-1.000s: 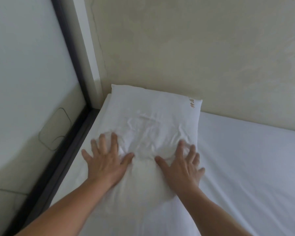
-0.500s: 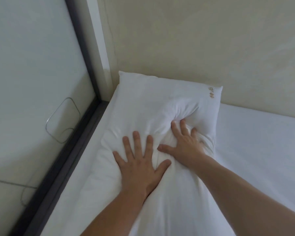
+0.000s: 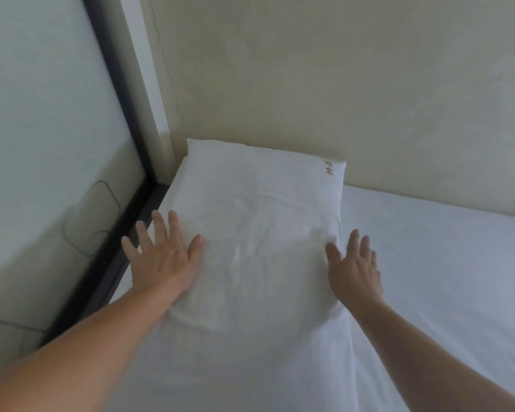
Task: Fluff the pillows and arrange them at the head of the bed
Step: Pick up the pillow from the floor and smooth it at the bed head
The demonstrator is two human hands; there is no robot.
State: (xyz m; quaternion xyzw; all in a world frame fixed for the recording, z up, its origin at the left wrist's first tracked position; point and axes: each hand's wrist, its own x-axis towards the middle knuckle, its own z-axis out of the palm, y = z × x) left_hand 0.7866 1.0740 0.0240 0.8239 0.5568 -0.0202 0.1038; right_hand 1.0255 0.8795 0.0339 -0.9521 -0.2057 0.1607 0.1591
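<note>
**Two flat hands at the sides of a white pillow**

Beige plaster wall [image 3: 339, 84] closes the far side of the view, and a white bed sheet [image 3: 443, 278] covers the mattress below it. On the left stands a pale panel [image 3: 42, 129] with a dark frame [image 3: 122, 233] that runs down along the edge of the bed; what this panel is made of is hard to tell. A thin rounded outline [image 3: 92, 218] shows on the panel, but I cannot say if it is a wire or only a mark.

The white pillow [image 3: 259, 227] lies on the sheet in the far-left corner of the bed, its far edge touching the wall. Its cover is wrinkled in the middle. Small gold embroidered characters [image 3: 329, 168] sit near its far-right corner; they are too small to read. The near end of the pillow merges with the white sheet, so its border there is not clear.

The left hand [image 3: 164, 257] lies flat on the left side of the pillow, fingers spread wide and holding nothing; the outer fingers reach past the pillow's edge. The right hand [image 3: 353, 269] presses at the right side of the pillow, fingers straight and a little apart, also holding nothing. Both palms are hidden. Both forearms are cut off by the lower border of the view.
</note>
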